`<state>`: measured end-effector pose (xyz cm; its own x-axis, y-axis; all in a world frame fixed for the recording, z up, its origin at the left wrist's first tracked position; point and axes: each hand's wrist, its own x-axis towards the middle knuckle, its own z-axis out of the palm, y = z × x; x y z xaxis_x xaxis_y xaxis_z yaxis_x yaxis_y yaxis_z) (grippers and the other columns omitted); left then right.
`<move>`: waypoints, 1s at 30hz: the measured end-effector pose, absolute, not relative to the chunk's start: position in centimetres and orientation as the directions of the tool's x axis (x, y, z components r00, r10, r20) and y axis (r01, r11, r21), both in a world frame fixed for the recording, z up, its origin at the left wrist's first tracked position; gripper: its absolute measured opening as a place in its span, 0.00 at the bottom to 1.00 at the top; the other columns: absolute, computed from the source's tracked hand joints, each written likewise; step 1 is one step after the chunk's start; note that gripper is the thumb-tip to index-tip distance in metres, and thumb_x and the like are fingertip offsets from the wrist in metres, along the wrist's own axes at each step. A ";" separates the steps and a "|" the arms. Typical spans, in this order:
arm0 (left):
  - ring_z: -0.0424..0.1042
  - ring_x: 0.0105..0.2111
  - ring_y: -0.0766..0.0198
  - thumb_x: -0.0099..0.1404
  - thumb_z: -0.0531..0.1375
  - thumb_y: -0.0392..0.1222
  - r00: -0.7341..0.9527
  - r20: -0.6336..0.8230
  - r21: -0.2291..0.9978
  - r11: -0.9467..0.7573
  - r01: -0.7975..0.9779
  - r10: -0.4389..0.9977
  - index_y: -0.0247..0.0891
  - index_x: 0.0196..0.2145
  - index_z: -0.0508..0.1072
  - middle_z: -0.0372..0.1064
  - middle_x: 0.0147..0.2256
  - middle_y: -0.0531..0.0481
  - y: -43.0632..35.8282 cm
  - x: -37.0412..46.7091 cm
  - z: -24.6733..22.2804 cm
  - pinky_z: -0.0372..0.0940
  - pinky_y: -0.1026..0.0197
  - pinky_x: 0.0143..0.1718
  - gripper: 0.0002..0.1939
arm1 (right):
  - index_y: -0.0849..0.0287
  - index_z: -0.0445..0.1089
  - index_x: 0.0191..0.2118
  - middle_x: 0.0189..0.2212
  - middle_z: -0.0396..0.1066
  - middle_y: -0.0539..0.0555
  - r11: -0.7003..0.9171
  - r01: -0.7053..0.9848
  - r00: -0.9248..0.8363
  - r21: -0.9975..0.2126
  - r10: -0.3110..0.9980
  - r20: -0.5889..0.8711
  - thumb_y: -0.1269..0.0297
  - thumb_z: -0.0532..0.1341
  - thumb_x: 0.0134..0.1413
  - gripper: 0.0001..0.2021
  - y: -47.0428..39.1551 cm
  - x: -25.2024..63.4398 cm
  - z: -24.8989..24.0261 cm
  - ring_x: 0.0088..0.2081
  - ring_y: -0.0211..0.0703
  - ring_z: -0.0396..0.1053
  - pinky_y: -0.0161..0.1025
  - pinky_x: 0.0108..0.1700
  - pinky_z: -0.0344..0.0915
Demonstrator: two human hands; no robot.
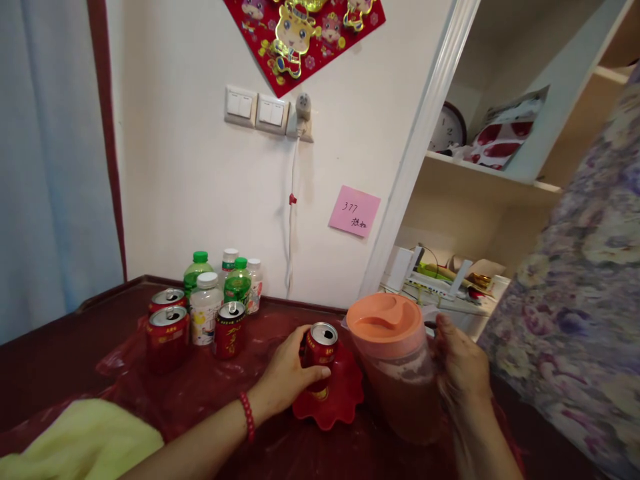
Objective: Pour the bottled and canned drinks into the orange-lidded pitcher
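Held near the lower centre of the frame, the open red metal can point(323, 343) stands about upright over a red scalloped dish point(346, 399). The left hand point(285, 379) has its thumb and fingers clamped around it. Just beside it, toward the lower right, the right hand point(463, 363) has its fingers curled at the handle of a clear plastic pitcher point(403, 400) with an orange lid point(385, 319); whether the pitcher bears on the table point(43, 353) cannot be told. The step in hand seems to be steadying both vessels; any tilt would call for a level can and a firm handle grip. Farther out, at left centre, are more red cans point(168, 337) and capped bottles point(206, 313).
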<state>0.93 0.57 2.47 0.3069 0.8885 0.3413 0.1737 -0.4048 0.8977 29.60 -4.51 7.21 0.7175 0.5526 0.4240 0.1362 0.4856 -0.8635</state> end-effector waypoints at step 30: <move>0.72 0.56 0.44 0.49 0.71 0.36 0.345 0.305 0.895 -0.391 0.215 0.888 0.40 0.55 0.71 0.75 0.55 0.41 0.2 1.0 2.6 0.63 0.46 0.60 0.34 | 0.56 0.65 0.21 0.14 0.55 0.42 0.370 0.251 0.708 -0.894 0.560 0.430 0.36 0.73 0.44 0.28 -4.5 29.6 6.7 0.17 0.33 0.50 0.34 0.18 0.48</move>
<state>1.01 0.20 2.62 0.3450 0.8876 0.3052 0.2152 -0.3913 0.8948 29.63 -4.54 6.70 0.7078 0.5603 0.4303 0.2506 0.3704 -0.8944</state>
